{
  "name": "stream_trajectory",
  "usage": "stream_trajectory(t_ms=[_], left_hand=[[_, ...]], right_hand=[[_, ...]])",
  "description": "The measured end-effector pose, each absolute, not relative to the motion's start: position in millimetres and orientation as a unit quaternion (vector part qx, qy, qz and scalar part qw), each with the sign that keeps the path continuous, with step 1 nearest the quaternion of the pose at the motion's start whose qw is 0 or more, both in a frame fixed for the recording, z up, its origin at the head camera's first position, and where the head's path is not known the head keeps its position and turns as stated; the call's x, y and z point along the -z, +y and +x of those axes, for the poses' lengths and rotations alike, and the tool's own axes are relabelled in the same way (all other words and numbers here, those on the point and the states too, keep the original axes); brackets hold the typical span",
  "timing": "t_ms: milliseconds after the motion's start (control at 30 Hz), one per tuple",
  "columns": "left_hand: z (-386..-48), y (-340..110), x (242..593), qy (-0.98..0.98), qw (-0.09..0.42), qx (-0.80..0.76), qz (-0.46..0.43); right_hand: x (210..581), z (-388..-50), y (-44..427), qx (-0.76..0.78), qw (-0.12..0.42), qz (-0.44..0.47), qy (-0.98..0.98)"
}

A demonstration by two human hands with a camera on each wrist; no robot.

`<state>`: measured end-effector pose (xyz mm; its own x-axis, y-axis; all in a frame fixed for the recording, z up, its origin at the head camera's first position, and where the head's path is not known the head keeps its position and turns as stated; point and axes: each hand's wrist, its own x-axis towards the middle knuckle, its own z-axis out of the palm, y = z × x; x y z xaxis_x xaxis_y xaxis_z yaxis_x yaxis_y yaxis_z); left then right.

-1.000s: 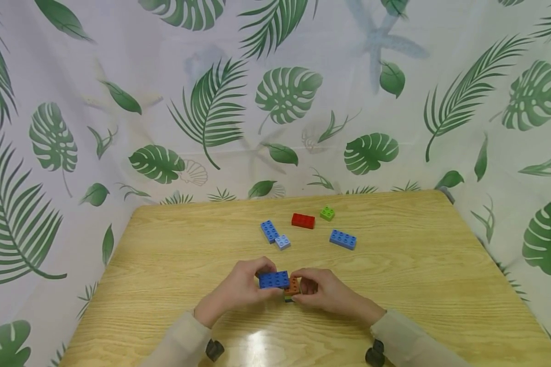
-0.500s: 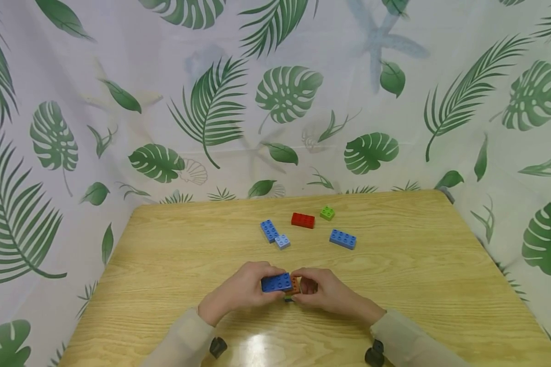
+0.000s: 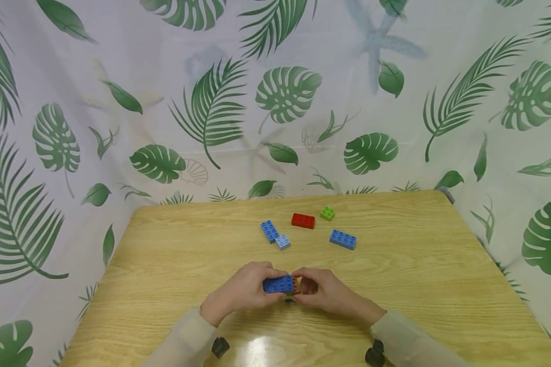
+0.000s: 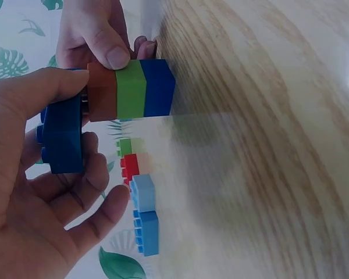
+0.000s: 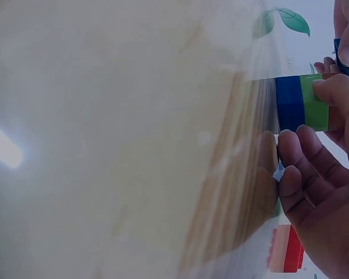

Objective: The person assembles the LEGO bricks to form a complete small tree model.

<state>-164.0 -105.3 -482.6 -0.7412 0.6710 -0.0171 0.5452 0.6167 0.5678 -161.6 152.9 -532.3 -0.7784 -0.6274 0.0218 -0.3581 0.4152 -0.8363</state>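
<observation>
My left hand (image 3: 245, 288) pinches a dark blue toy brick (image 3: 279, 284) between thumb and fingers. My right hand (image 3: 328, 290) grips a short stack between thumb and fingers. In the left wrist view the stack is an orange brick (image 4: 102, 93) on top, a green brick (image 4: 131, 90) in the middle and another dark blue brick (image 4: 159, 87) at the bottom. The held blue brick overlaps the orange one and juts out to the left; some orange studs show in the narrow gap between them. In the right wrist view the thumb lies against the green brick (image 5: 316, 113).
Farther back on the wooden table (image 3: 188, 239) lie a blue brick (image 3: 269, 231) beside a light blue brick (image 3: 282, 242), a red brick (image 3: 303, 220), a lime green brick (image 3: 327, 213) and another blue brick (image 3: 343, 239). A leaf-patterned cloth (image 3: 239, 168) hangs behind.
The left hand has moved slightly right with the dark blue brick, which now covers more of the orange brick. My right hand and the stack have stayed in place.
</observation>
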Motion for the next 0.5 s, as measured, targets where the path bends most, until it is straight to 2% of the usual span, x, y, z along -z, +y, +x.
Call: stream_trajectory(t_ms=[500], left_hand=[[-167.4,-104.5,480.3,0.906,0.116,-0.244,0.327]], right_hand=[[536.8,-162.4,154.2,0.456,0.137,-0.309,0.823]])
